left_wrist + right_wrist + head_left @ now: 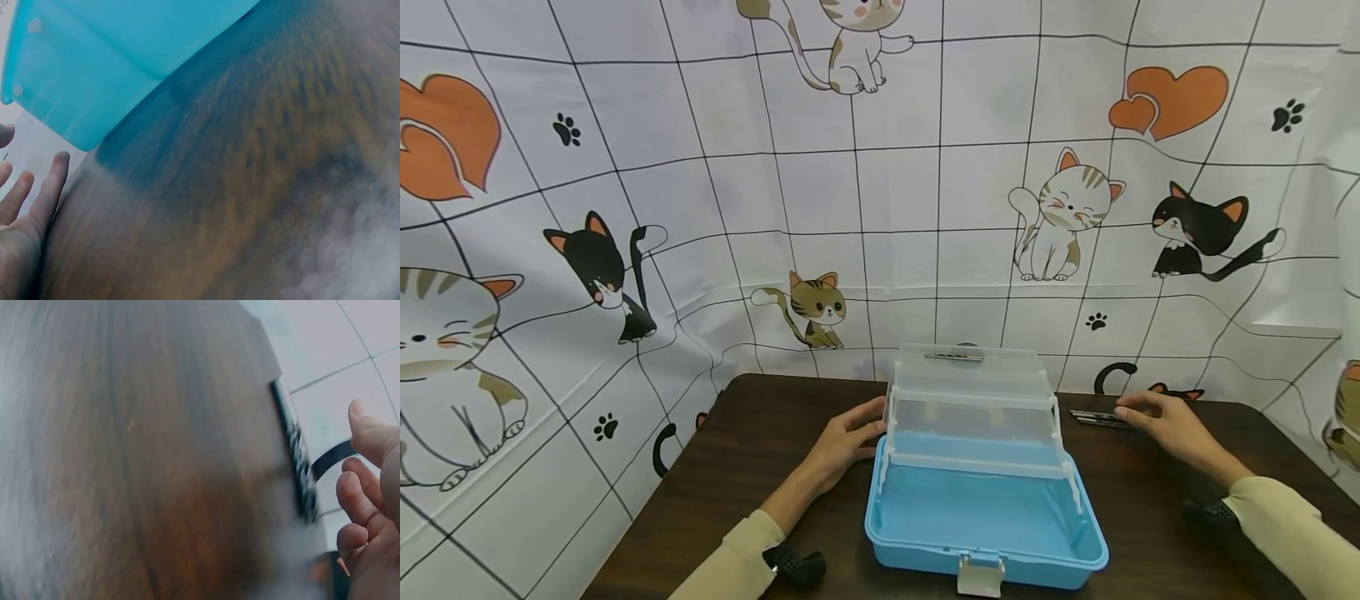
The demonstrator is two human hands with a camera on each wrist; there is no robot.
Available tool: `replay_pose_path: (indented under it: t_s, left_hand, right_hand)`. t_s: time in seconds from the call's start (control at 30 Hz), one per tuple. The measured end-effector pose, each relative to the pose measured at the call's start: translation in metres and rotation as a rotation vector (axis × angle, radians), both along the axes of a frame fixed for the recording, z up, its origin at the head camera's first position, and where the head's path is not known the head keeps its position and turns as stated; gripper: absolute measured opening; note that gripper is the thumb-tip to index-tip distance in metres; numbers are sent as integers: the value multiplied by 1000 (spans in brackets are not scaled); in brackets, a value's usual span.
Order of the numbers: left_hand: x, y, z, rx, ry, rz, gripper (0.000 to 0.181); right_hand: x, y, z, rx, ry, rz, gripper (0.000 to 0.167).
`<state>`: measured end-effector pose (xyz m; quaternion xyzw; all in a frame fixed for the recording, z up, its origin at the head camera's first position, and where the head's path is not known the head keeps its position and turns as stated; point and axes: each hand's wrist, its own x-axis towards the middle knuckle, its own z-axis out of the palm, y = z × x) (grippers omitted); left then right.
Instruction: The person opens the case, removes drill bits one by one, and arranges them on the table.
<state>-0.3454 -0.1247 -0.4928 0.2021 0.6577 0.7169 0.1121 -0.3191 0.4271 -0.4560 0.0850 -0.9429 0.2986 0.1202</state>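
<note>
A light-blue toolbox [977,508] stands open on the table, its clear upper part [973,387] raised at the back. Beside its back left corner is my left hand [842,446], fingers extended and close to the clear part; contact cannot be told. In the left wrist view, the left fingers [53,187] are spread near the toolbox's blue wall [106,75]. On the right, several metal drill bits [1099,419] lie together. My right hand [1168,425] hovers at their right end. The right wrist view shows the right hand's fingers [356,494] loosely bent, apart from the spiral-fluted drill bits [297,450].
A thin metal piece [953,357] shows in the toolbox's raised clear part. The white latch [980,575] hangs at the toolbox's front. Behind the dark wooden table [775,433] hangs a white sheet [895,192] printed with cats and hearts.
</note>
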Motion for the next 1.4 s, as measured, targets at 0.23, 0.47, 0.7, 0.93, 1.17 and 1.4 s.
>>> replay_pose_path:
  t_s: [0.23, 0.47, 0.7, 0.93, 1.17, 1.4]
  left_hand:
    - [-1, 0, 2, 3, 3, -2, 58]
    - [0, 2, 1, 4, -5, -9, 58]
    - [-2, 0, 1, -10, 18, -17, 58]
    - [-3, 0, -2, 6, 4, -14, 58]
    - [-2, 1, -2, 14, -5, -6, 58]
    - [-1, 0, -1, 0, -9, -5, 56]
  right_hand:
    - [-7, -17, 24, -18, -26, 61, 47]
    - [-17, -41, 57, -33, -31, 128, 46]
    - [-32, -86, 91, -20, -8, 222, 42]
    - [-51, -135, 117, 35, -44, 317, 43]
    - [-71, -173, 123, 128, -48, 463, 35]
    - [-78, -196, 126, 191, -35, 551, 32]
